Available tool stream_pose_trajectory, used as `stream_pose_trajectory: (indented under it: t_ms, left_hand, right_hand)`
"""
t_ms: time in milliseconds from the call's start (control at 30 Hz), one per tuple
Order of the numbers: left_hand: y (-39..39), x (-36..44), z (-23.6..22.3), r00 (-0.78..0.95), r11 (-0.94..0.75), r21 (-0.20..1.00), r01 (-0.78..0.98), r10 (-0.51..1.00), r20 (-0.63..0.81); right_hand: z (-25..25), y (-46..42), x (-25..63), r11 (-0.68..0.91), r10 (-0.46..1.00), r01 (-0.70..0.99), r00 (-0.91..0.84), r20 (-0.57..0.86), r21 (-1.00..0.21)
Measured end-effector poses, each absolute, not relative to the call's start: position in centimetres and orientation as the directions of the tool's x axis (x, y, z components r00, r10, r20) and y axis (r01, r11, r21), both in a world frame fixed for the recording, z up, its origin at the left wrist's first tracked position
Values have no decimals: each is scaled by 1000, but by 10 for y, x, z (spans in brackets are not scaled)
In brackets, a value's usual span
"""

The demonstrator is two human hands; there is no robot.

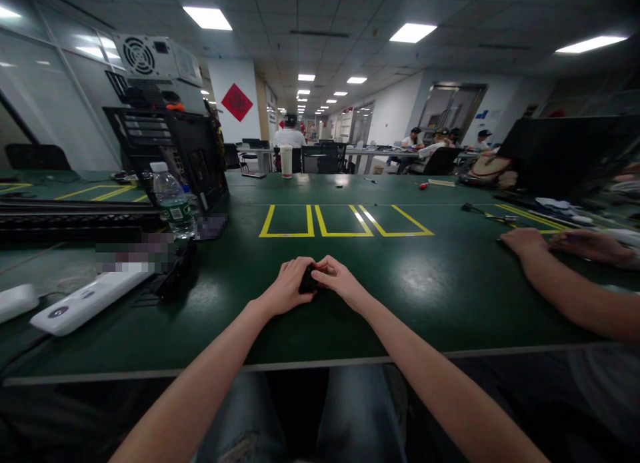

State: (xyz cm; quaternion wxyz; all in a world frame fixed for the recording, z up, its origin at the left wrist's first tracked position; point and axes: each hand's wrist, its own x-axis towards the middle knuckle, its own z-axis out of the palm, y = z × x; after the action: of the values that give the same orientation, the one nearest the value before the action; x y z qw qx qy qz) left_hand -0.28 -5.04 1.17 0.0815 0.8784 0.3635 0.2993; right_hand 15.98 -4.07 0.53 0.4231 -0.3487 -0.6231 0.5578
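Both my hands meet on the dark green table (pixel 440 283), a little in front of the near edge. My left hand (pixel 289 288) curls around a small black object (pixel 307 280), fingers closed on its left side. My right hand (pixel 336 280) pinches the same object from the right with closed fingers. What the object is I cannot make out; most of it is hidden between my fingers. Yellow taped boxes (pixel 345 222) lie on the table just beyond my hands.
A water bottle (pixel 173 200) and a black computer case (pixel 173 153) stand at the left, with a white power strip (pixel 87 301) near the front left. Another person's arm (pixel 565 283) rests on the table at the right. A cup (pixel 287 162) stands at the far edge.
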Motion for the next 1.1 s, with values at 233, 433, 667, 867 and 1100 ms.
stream_pose_trajectory:
  t_ms: [233,433,667,867,1100]
  left_hand:
    - [-46,-4,6,526,-702,364,612,705,475]
    - [-46,-4,6,522,-706,371,603,701,486]
    - [-46,-3,5,516,-698,350,625,706,485]
    - [-46,-2,4,497,-677,361,641,725,476]
    - [-47,-2,6,490,-672,369,642,730,477]
  right_hand:
    - [2,-37,160,116,905,-11,-411,110,-993]
    - [7,-42,162,158,884,-15,-444,148,-987]
    - [4,-39,155,113,928,-1,-358,106,-994]
    - [7,-40,158,117,902,-8,-418,110,-993]
    - [7,-42,157,148,907,-9,-397,140,-989]
